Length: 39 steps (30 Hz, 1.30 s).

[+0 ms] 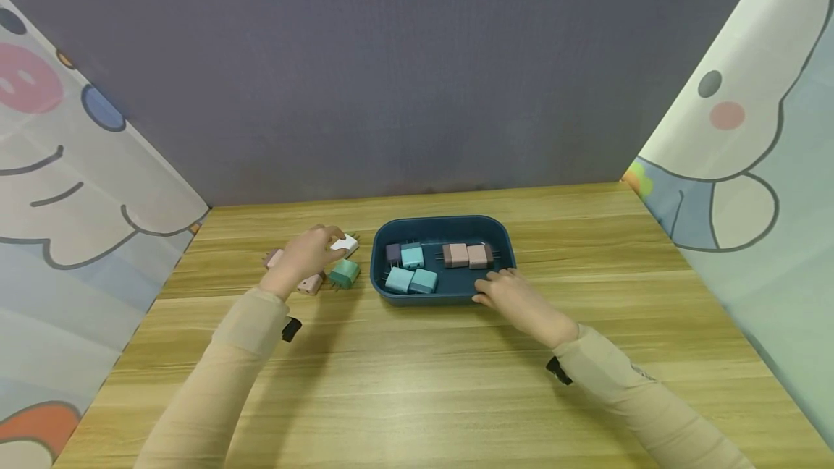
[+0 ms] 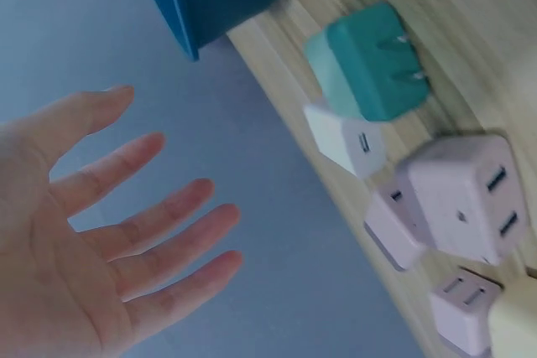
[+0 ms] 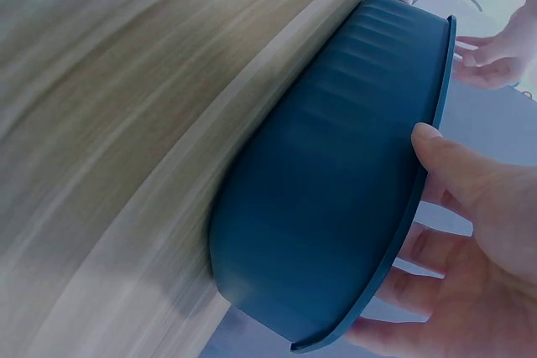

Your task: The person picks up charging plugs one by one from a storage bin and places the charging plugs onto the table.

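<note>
Nearest the camera, see a beige fabric left sleeve, stretched over the wood-grain worktop toward the area left of the deep blue, round-cornered plastic bin. At the cuff, see the left hand, spread open and gripping nothing, held over loose plugs with the fingers well apart, perhaps to leave room for a plug between them.

Left of the bin, partly hidden beneath that hand, find at least three pinkish, boxy plastic plugs. Just beside the bin's left end, find a two-tone green boxy plug and, beyond, a small white boxy plug, lying at mixed angles, seemingly in no set order.

Inside the bin's left half, find a dark purple plug and three light blue boxy plugs, clustered close, probably to save floor space. Inside its right half, find two pink-and-brown boxy plugs, lined up end to end with metal pins pointing outward, likely to let the flat faces meet.

At the bin's near right corner, see the right hand pinching the rim, with the thumb against the outer wall, probably to steady the bin.
</note>
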Tool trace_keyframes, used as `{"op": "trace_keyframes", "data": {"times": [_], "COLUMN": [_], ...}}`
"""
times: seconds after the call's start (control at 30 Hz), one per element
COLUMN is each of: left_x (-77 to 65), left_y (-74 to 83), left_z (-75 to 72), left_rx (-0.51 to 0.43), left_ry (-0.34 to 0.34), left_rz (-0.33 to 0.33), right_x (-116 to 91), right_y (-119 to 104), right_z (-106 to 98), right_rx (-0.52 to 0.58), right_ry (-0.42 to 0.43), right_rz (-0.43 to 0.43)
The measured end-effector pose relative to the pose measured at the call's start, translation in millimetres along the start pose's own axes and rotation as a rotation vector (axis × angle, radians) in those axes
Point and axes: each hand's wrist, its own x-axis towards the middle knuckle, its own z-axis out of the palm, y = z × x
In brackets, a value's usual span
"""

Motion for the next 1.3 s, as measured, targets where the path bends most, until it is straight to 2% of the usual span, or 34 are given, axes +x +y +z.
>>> {"op": "trace_keyframes", "data": {"times": [0.2,0.43,0.67,0.87,1.03,1.3], "left_x": [7.0,13.9,23.3,30.3,35.2,43.3], "left_y": [12.9,28.5,37.3,44.6,53.2,71.0], "left_z": [1.0,-0.1,1.8,4.8,6.6,5.5], "left_rx": [0.041,0.009,0.02,0.049,0.061,0.085], "left_ry": [0.001,0.005,-0.011,-0.016,-0.045,-0.119], "left_rz": [0.005,0.036,0.051,0.09,0.097,0.067], "right_x": [0,0,-1,-1,0,0], "right_y": [0,0,-1,-1,-1,-1], "right_z": [0,-1,-1,-2,-2,-1], "right_rx": [-0.003,0.009,0.014,0.011,0.009,0.007], "right_ry": [0.004,0.001,0.0,0.006,0.007,0.007], "right_rz": [-0.001,0.004,0.006,0.003,0.003,0.004]}}
